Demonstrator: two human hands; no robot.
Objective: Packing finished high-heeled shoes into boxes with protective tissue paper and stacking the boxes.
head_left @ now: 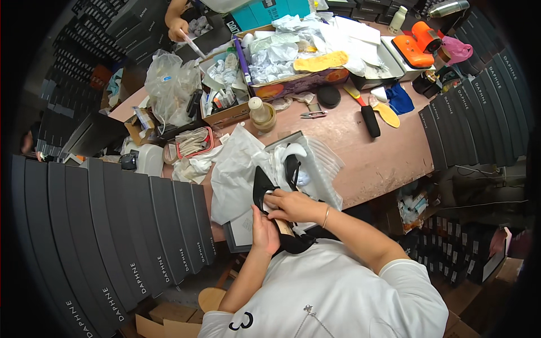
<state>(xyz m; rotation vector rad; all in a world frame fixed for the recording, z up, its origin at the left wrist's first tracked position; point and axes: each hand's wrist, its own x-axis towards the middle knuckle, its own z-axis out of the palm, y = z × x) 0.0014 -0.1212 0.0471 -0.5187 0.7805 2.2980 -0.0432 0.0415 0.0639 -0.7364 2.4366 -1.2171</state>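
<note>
A black pointed-toe shoe (262, 181) is held close to my body, its toe pointing away from me. My left hand (264, 234) is closed along the shoe's left side, thumb and fingers against it. With bent fingers, my right hand (292, 206) reaches into the shoe's opening, where a white wad that looks like paper shows at the fingertips. Just beyond, a second black shoe (291, 168) lies in an open shoe box (321, 173) among white wrapping. White tissue paper (236, 169) spreads left of the shoe I hold.
Shoe boxes (129, 236) stand in rows to the left, and more (479, 112) to the right. A pump bottle (262, 115), snips (314, 114) and a black-handled brush (369, 120) lie across the pink table (383, 163). Another person's hand (177, 28) holds a pale stick at the far left.
</note>
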